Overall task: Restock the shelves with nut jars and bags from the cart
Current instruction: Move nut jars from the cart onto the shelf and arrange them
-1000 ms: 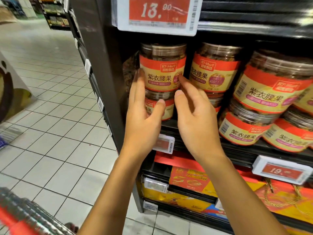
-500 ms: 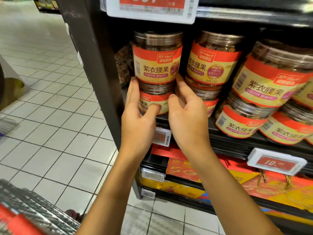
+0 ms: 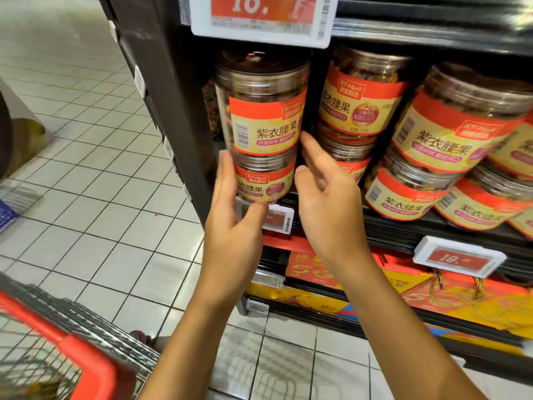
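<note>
The left fingers stand straight and close together, laid flat along the left side of the lower jar. The thumb reaches out to the right below the jar, across a small tag on the edge of the shelf. The left hand grips nothing; it only touches the jar.

The right fingers are spread and loosely straight on the right of the same jar. The forefinger tip lies at the lower right edge of the upper jar, but I cannot tell whether it touches. The thumb tip is just beside the lower jar's right side. The right hand also holds nothing.

The lower jar stands at the left end of the shelf, close to the dark post, with the upper jar stacked on top of it. Both have red-and-yellow labels facing out. To the right, more jars of the same kind are stacked two high along the shelf.

A big tag hangs from the shelf above, over the upper jar. Below the jars, orange and yellow boxes fill the next level down. The red-rimmed wire cart is at the lower left, on the tiled floor.
</note>
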